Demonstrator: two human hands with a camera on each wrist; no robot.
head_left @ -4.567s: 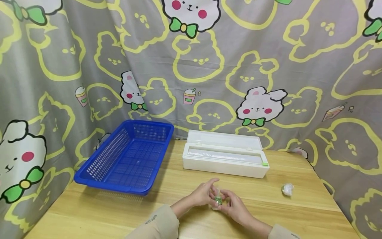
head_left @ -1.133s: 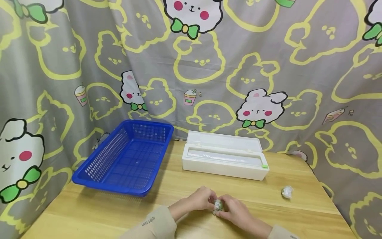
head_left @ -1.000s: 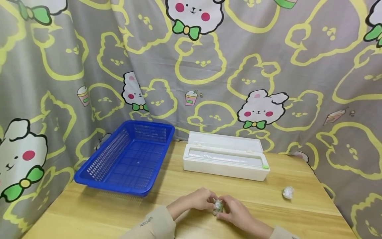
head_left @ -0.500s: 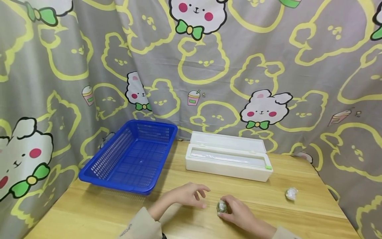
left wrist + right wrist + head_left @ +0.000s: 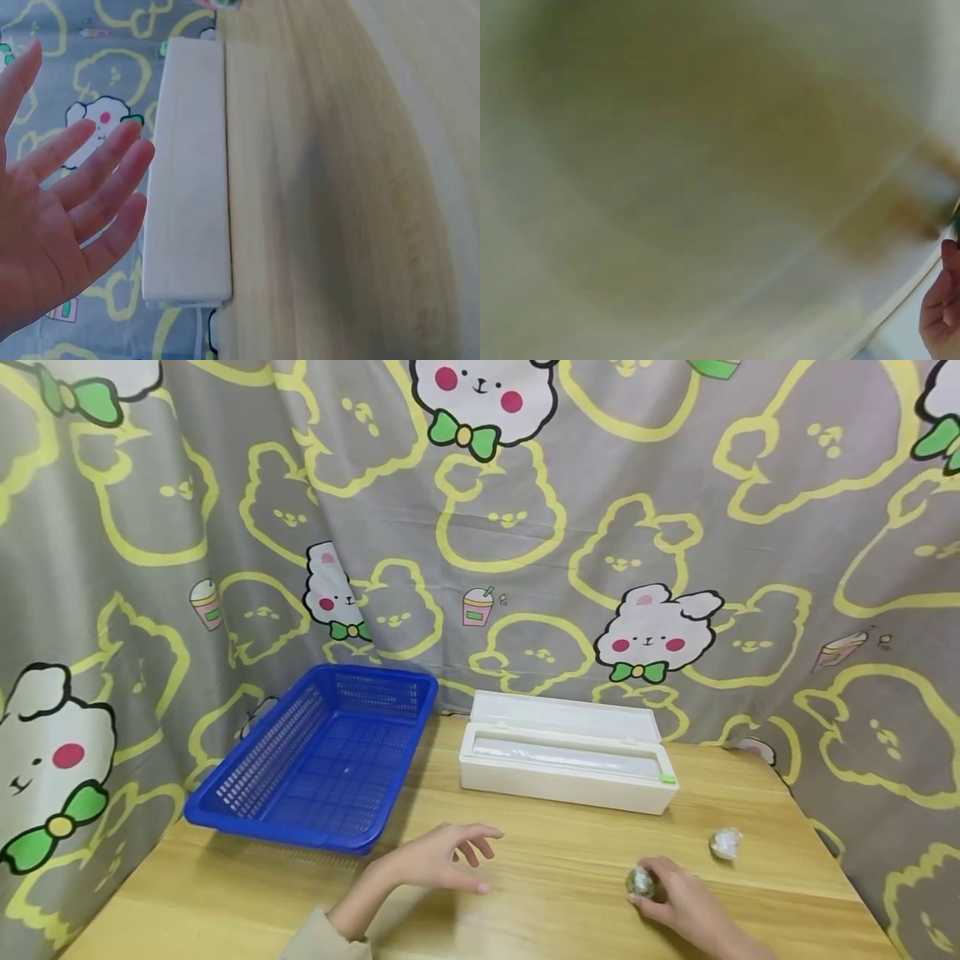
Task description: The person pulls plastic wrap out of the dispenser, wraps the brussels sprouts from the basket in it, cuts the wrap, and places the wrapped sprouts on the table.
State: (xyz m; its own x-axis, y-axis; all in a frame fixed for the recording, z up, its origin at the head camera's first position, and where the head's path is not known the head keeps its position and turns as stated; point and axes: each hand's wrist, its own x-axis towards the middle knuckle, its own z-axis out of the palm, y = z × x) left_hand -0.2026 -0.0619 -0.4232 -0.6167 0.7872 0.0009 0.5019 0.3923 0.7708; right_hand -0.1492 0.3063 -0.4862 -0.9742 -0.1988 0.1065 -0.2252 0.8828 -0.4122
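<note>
Between thumb and fingers, my right hand (image 5: 690,906) pinches a small round green thing wrapped in clear film (image 5: 640,882), at the right of the table. The film hides what kind of thing it is. Just beyond it lies a second film-wrapped bundle (image 5: 725,843), whitish on top. My left hand (image 5: 438,860) hovers over the middle of the table, fingers spread and holding nothing. In the left wrist view that hand (image 5: 67,217) shows its palm beside the white box (image 5: 191,172). Blurred pale material fills most of the right wrist view, with part of a hand (image 5: 943,300) at its edge.
A long white film dispenser (image 5: 566,785) stands at the back with its lid raised, a film roll inside and a green slider (image 5: 667,778) at its right end. On the left sits a blue mesh basket (image 5: 281,835). A patterned curtain (image 5: 525,577) hangs behind the wooden table.
Both hands worked at the wrapped thing together earlier. Since then my left hand has let go and drawn left, and my right hand has carried the thing right, toward the other bundle.
</note>
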